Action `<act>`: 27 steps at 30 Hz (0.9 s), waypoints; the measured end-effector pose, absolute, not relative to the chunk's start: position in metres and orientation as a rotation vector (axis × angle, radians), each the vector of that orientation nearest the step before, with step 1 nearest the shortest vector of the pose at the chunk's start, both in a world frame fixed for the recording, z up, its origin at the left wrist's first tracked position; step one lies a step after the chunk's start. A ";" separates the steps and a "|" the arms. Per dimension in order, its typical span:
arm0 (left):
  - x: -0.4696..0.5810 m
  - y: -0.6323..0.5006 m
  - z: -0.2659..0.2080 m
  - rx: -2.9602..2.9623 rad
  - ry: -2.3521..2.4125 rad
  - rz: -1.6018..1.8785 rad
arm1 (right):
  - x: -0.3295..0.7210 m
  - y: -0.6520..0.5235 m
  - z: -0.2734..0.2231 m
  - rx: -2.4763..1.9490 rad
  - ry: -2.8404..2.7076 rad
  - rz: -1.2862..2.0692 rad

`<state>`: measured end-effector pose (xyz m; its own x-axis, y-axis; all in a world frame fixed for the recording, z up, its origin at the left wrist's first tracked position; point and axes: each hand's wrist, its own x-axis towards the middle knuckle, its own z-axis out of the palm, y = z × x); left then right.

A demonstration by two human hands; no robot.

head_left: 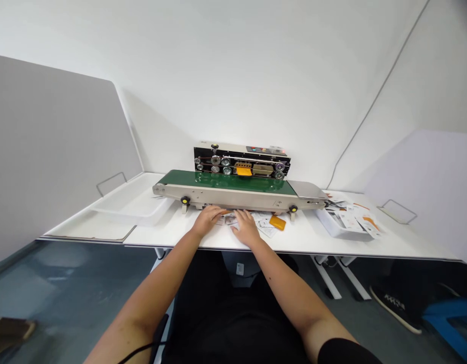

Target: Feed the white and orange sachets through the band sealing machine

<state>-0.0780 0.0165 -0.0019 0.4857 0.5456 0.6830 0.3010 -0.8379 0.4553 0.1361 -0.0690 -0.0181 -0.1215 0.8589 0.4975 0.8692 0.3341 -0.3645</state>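
My left hand (208,219) rests at the table's front, its fingers bent and pressed on a flat white printed packet with an orange edge (226,212). Close to its right, my right hand (246,227) lies with fingers stretched forward over the same packet. Both hands partly cover it. Loose printed sheets or packets (266,225) spread beside my right hand, with an orange pouch (278,222) lying on them. Just beyond the hands stands a band sealer (237,196) with a green conveyor belt (180,178). Another orange piece (244,172) sits in its rollers.
A white bin (334,226) at the right is heaped with printed packets, some orange. At the left stands a shallow translucent tray (142,215). Grey partitions (62,146) flank the white table (161,235). A shoe (395,309) and a blue stool (451,323) appear at lower right.
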 end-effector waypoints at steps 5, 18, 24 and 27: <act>-0.079 0.014 -0.005 1.957 0.667 1.162 | 0.144 -0.071 -0.014 -1.240 -1.791 0.195; -0.078 0.005 0.002 1.549 0.505 0.731 | 0.146 -0.073 -0.015 -1.143 -1.575 0.694; -0.078 0.009 -0.002 1.470 0.524 0.806 | 0.148 -0.073 -0.012 -1.233 -1.466 0.466; -0.078 0.012 -0.006 1.488 0.488 0.794 | 0.143 -0.072 -0.008 -1.228 -1.602 0.323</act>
